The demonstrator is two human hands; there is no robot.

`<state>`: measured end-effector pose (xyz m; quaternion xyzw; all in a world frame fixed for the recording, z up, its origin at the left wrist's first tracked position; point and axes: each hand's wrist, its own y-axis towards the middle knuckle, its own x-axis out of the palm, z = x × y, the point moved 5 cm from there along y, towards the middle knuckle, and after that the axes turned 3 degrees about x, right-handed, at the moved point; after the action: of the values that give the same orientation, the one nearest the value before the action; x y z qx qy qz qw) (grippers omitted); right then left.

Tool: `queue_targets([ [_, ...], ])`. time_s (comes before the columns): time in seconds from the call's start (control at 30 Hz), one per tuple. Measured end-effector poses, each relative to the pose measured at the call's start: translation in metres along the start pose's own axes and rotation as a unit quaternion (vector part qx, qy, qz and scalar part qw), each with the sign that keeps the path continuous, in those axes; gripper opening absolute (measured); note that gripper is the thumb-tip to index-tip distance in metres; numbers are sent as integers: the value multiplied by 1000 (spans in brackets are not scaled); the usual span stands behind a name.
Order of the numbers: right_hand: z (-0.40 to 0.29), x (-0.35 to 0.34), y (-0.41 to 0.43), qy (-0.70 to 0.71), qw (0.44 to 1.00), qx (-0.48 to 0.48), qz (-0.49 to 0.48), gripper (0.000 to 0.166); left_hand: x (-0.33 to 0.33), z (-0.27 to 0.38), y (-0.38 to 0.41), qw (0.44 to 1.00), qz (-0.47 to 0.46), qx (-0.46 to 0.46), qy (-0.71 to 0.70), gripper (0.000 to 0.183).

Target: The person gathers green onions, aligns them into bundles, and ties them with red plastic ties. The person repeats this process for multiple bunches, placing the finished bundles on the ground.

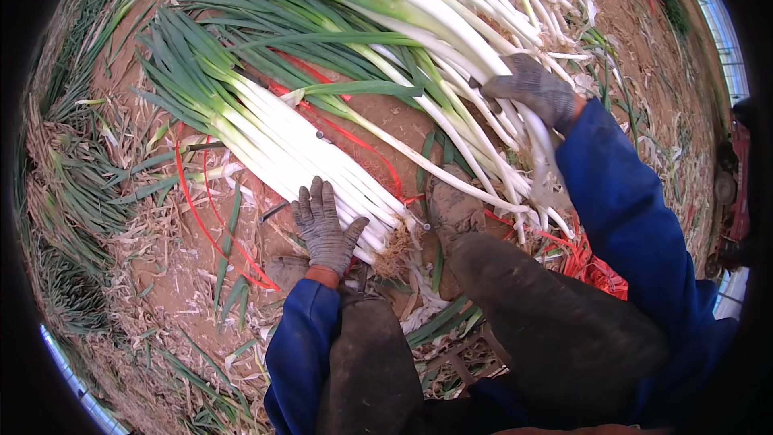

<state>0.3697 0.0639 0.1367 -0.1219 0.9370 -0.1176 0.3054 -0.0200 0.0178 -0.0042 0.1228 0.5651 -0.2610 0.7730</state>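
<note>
My left hand (323,226), in a grey knit glove, lies with spread fingers on the root end of a row of white-stemmed leeks or large green onions (302,151). Their green tops point to the upper left. At the upper right my right hand (531,87), gloved too, is closed around the white stem of one or more onions above a larger loose pile (447,30). Red plastic twine (208,235) runs on the ground on both sides of the row, and metal rods (275,211) stick out by it.
Red twine lies in a tangled heap (595,272) by my right leg. Stripped leaves and dry husks (151,290) litter the soil. More green onions (72,193) lie at the far left. Part of a metal frame (462,365) shows between my legs.
</note>
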Motion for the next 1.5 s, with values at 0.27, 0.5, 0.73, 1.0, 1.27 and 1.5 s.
queue_targets([
  [0.27,71,42,-57,90,973,207,-40,47,2,29,18,999,11,19,-27,97],
  [0.5,-15,63,-33,489,839,212,-107,41,-18,11,13,1000,28,-2,-13,77],
  [0.73,61,68,-47,95,958,270,-25,57,-47,35,19,986,67,37,-146,37],
  [1.0,3,82,-48,387,886,240,-90,47,-53,116,74,703,-118,-127,-690,41],
  [1.27,-6,114,-54,158,950,197,-181,63,-16,113,113,541,-64,-221,-809,50],
  [1.5,-15,130,-71,418,843,268,-206,50,-22,108,151,518,-64,-230,-821,41],
])
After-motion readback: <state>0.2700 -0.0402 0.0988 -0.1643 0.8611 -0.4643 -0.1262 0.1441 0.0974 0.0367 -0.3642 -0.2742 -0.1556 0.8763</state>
